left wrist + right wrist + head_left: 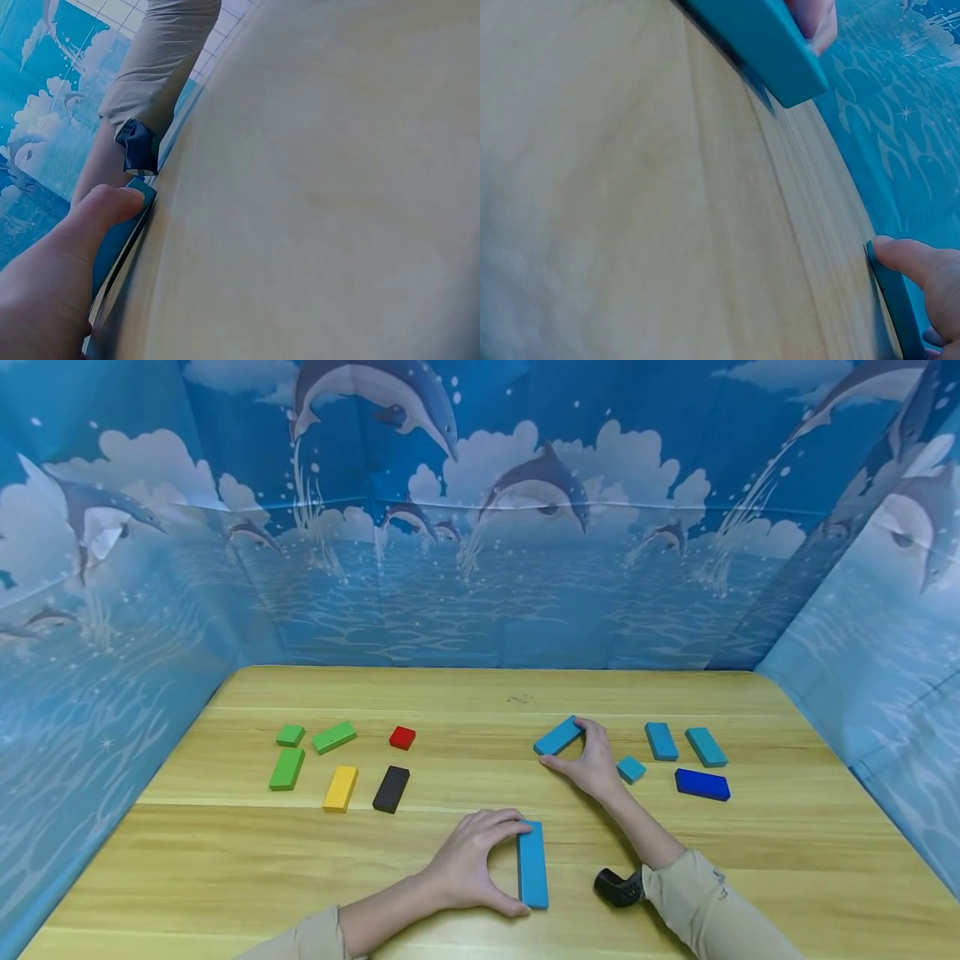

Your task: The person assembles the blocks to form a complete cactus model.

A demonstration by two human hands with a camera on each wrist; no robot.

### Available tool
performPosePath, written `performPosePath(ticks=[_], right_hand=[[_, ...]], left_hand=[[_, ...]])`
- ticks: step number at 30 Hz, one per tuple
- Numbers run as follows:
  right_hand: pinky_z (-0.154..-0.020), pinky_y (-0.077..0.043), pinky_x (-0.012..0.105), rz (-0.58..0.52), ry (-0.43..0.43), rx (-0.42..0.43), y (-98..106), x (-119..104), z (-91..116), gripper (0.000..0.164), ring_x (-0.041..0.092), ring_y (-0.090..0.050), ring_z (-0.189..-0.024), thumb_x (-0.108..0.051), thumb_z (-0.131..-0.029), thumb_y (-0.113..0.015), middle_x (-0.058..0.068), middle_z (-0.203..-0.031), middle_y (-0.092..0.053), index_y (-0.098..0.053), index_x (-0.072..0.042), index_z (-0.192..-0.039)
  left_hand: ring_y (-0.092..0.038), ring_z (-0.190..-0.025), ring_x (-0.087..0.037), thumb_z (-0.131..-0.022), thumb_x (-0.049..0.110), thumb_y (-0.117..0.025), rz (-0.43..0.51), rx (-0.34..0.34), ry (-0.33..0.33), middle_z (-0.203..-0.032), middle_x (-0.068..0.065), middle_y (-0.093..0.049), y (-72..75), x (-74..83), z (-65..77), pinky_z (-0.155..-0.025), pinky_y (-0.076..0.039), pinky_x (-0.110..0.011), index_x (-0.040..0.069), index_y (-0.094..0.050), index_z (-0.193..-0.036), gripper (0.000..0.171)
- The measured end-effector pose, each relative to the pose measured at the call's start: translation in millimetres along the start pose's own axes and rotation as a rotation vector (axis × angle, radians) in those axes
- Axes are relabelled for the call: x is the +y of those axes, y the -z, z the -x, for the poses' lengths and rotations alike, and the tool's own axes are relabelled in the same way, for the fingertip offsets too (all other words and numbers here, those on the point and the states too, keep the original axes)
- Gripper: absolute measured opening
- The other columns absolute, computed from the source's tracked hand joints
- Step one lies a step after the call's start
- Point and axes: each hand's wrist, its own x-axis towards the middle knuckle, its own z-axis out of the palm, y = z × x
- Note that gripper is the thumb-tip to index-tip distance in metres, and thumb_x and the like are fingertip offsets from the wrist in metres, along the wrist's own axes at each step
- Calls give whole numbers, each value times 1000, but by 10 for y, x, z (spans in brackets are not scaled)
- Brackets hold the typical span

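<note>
Near the front middle of the table, my left hand (472,864) grips a long light blue block (533,865) by its two ends, thumb at the near end and fingers at the far one. The left wrist view shows the thumb (120,201) pressed on the block's end. Further back and to the right, my right hand (592,764) holds a second light blue block (557,737) by its ends, slanted. That block (761,45) looms large in the right wrist view, tilted over the wood. A small light blue block (631,769) lies beside the right hand.
Two light blue blocks (661,741) and a dark blue block (702,784) lie at the right. At the left are several green blocks (287,769), a yellow block (341,789), a black block (391,789) and a red block (402,738). A dolphin-print curtain (495,585) surrounds the table.
</note>
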Motion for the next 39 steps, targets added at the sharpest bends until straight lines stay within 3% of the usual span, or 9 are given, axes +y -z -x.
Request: performPosePath(ticks=[7,15,19,27,39], right_hand=[[-104,-24,48,-7,4,-1,8,-9,2,84,42,-26,-128,-22,-76,-74,28,-140,-24,-26,6,-138],[-106,-20,47,-88,-8,-35,69,-12,8,82,43,-22,-130,-18,-76,-74,28,-142,-20,-26,5,-138],[-106,-22,44,-176,45,-142,122,-7,4,83,41,-22,-132,-17,-74,-77,24,-143,-21,-29,1,-139],[-107,-19,47,-298,248,-423,138,-13,45,80,37,-19,-135,-13,-73,-77,18,-146,-21,-32,-4,-138],[-107,-18,46,-297,291,-547,86,-67,126,80,34,-20,-135,-14,-71,-78,16,-145,-23,-34,-5,-138]], left_hand=[[-41,-120,-13,-59,55,-78,-40,-9,-10,-131,5,-48,0,9,11,-99,-32,-38,24,-52,-128,81],[-41,-120,-12,-59,56,-77,-87,-6,-39,-132,5,-48,-17,-6,12,-100,-31,-38,23,-53,-127,79],[-40,-121,-13,-60,57,-76,-92,-10,-39,-132,5,-47,-22,-12,13,-100,-30,-38,24,-53,-128,79],[-39,-121,-13,-62,57,-75,-100,-24,-38,-133,5,-46,-7,-10,21,-101,-29,-37,23,-52,-129,79],[-37,-123,-16,-66,58,-72,-113,-55,-35,-133,3,-43,-4,-5,40,-102,-29,-39,22,-48,-133,79]])
